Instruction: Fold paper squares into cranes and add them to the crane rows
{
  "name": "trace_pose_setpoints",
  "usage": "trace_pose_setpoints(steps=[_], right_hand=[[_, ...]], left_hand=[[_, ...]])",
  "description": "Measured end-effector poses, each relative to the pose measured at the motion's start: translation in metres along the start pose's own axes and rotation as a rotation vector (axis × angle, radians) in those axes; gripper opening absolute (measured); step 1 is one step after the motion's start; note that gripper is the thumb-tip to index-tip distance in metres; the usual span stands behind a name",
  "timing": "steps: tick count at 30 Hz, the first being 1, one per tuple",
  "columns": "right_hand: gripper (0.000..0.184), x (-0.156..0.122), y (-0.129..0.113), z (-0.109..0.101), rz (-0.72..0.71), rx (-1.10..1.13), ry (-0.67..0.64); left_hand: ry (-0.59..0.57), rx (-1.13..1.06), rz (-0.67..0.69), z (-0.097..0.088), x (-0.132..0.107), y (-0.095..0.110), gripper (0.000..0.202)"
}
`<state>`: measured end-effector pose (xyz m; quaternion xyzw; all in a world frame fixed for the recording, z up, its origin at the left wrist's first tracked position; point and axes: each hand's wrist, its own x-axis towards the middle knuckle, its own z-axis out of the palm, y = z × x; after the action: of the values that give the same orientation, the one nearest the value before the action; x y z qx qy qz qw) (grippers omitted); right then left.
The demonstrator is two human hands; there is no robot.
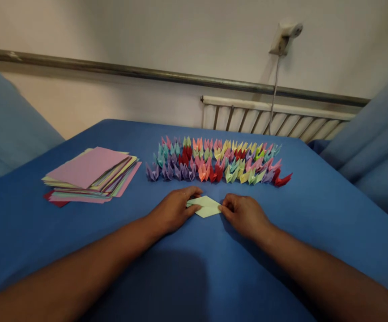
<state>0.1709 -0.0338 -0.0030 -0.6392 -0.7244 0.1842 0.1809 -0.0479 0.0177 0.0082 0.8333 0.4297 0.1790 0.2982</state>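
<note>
A pale green sheet of origami paper (206,207), folded into a long diamond, lies between my hands just above the blue tabletop. My left hand (176,209) grips its left end, thumb on top and fingers behind. At the opposite tip, my right hand (245,214) pinches the paper between thumb and curled forefinger. Beyond the hands stand rows of folded paper cranes (216,171) in purple, red, pink, yellow, green and blue. The far ends of the left fingers are partly hidden by the paper.
A loose stack of coloured paper (89,167) lies on the left of the blue table (140,277). Behind are a wall rail (120,69), a radiator (264,117) and a socket with a plugged-in cord (283,40). Blue curtains (378,134) hang at both sides.
</note>
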Motion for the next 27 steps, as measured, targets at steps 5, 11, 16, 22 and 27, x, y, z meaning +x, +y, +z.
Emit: trace_pose_setpoints(steps=[5,11,16,22,27], right_hand=[[0.026,-0.005,-0.008,0.002,-0.202,-0.221,0.115],[0.041,-0.014,-0.013,0.013,-0.499,-0.264,-0.014],[0.041,-0.017,-0.016,0.012,-0.496,-0.270,-0.047],[0.046,-0.021,-0.016,0.015,-0.471,-0.279,-0.074],[0.051,-0.032,-0.011,0.016,-0.392,-0.237,-0.054]], left_hand=[[-0.046,0.060,0.022,-0.004,0.001,0.005,0.029],[-0.048,0.092,0.084,-0.006,0.002,0.001,0.025],[-0.008,0.294,0.189,-0.012,-0.001,-0.007,0.030],[-0.149,0.463,0.372,-0.009,-0.015,0.011,0.034],[-0.211,0.606,0.309,0.000,-0.023,0.008,0.042]])
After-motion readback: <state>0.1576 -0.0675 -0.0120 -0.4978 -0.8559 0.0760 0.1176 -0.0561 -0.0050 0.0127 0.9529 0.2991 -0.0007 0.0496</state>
